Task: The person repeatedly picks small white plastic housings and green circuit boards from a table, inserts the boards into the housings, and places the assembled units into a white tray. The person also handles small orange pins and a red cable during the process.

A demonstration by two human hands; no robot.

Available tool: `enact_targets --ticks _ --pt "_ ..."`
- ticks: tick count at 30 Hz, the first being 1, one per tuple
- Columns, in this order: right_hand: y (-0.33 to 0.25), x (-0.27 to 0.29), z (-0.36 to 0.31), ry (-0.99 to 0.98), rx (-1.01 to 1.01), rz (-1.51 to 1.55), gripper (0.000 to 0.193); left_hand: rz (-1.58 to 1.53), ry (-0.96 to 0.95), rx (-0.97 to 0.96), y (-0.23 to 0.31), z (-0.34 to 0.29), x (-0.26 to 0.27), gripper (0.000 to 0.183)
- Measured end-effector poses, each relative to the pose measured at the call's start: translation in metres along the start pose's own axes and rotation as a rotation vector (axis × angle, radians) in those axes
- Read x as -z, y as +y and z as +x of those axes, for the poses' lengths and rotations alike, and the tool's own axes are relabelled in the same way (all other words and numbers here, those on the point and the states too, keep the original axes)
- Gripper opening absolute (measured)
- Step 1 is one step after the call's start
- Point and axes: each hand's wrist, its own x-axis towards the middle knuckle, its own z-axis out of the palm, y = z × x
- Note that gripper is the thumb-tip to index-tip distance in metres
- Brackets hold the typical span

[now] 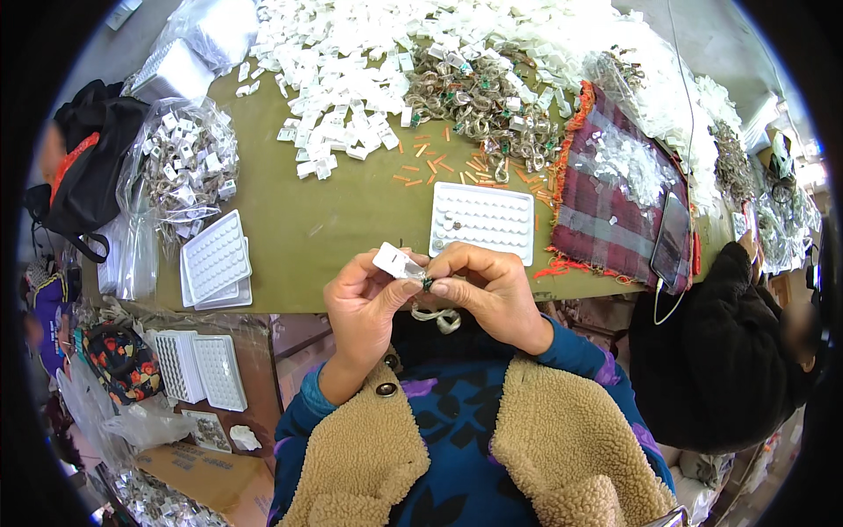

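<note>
Pinching white tag (394, 260), both hands (430, 294) raised.

I see both hands meeting at the near edge of the counter (334, 220), the left hand (364, 303) and right hand (492, 290) pinching a small tag (397, 262) between them. Just behind them lies a tray (482, 221); a cloth (606, 202) sits to its right, stacked trays (215, 261) to the left, and a heap of tags (351, 79) behind.

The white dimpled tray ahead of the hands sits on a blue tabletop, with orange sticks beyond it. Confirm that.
Not blue: the head view shows the white dimpled tray on an olive-green tabletop. The orange sticks do lie beyond it.
</note>
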Motion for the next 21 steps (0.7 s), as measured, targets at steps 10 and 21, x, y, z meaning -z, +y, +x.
enact_targets --ticks 10,21 --pt "-0.021 0.001 0.01 0.007 -0.063 -0.43 0.01 -0.195 0.013 0.289 -0.005 0.0 0.009 0.017" --pt "-0.003 -0.008 0.016 0.142 0.603 -1.032 0.027 -0.309 0.104 0.341 -0.009 0.007 0.008 0.013"
